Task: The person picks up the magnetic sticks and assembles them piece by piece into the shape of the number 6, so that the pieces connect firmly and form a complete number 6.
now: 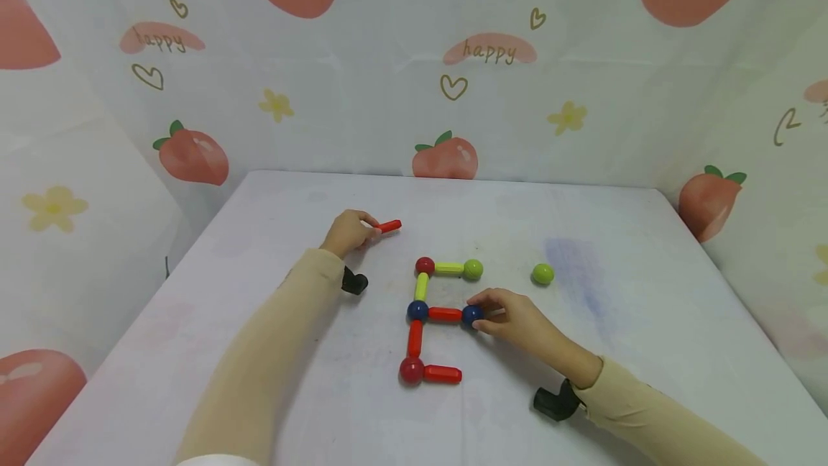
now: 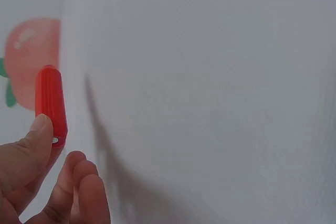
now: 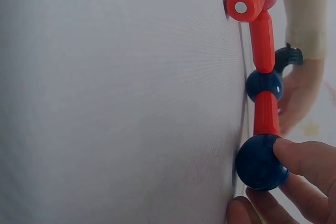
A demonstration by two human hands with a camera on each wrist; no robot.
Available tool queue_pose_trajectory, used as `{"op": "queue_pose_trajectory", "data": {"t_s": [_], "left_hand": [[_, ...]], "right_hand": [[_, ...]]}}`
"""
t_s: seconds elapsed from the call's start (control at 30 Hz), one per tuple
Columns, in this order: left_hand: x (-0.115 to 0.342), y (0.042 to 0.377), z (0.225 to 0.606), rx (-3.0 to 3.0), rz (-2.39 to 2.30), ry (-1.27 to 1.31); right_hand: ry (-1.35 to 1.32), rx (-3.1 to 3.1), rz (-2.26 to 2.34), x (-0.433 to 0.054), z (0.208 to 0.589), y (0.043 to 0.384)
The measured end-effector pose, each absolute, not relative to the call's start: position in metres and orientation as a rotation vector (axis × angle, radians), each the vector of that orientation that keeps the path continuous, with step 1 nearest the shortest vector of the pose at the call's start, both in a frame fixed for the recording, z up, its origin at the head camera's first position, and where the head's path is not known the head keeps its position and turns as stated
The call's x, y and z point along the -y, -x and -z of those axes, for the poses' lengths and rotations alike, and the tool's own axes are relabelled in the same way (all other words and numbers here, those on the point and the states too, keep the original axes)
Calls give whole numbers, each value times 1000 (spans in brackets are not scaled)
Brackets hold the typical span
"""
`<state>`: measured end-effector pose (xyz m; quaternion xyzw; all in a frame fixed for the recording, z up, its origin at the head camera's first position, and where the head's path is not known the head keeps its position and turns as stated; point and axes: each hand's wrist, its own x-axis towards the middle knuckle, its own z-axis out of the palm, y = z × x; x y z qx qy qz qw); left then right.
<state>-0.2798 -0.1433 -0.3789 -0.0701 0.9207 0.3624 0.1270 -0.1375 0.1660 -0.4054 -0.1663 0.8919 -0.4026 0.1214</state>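
Note:
My left hand point(image 1: 350, 233) pinches a red magnetic stick point(image 2: 51, 100) between thumb and finger, at the back left of the table. With thumb and fingers my right hand point(image 1: 520, 321) grips a blue ball point(image 3: 261, 162). That ball sits at the right end of a red stick point(image 1: 445, 315), which joins another blue ball point(image 1: 417, 311). From there a yellow-green stick point(image 1: 422, 288) runs back to a red ball point(image 1: 425, 265), linked by a second yellow-green stick point(image 1: 449, 269) to a green ball point(image 1: 473, 269). Toward the front, a red stick point(image 1: 415, 339) meets a larger-looking red ball point(image 1: 411, 370).
From the front red ball, a red stick point(image 1: 443, 375) points right with its far end free. A loose green ball point(image 1: 543, 274) lies right of the joined pieces. Behind the white table point(image 1: 362, 416) hangs a fruit-patterned cloth point(image 1: 362, 92).

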Motion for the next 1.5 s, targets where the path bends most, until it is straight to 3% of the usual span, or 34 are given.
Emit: {"op": "queue_pose_trajectory", "data": {"t_s": [0.17,0.43,0.8,1.5], "left_hand": [[129,265,357,-2589,-1189,119],[90,211,326,-2559,-1167,-280],[56,142,345,-2462,-897,-514],[40,124,371,-2602,-482,-569]], "right_hand": [[489,-2601,1175,-166,405,138],[484,-2586,1187,-168,404,138],[565,-2581,1215,-170,405,139],[514,-2581,1199,-168,406,138]]}}
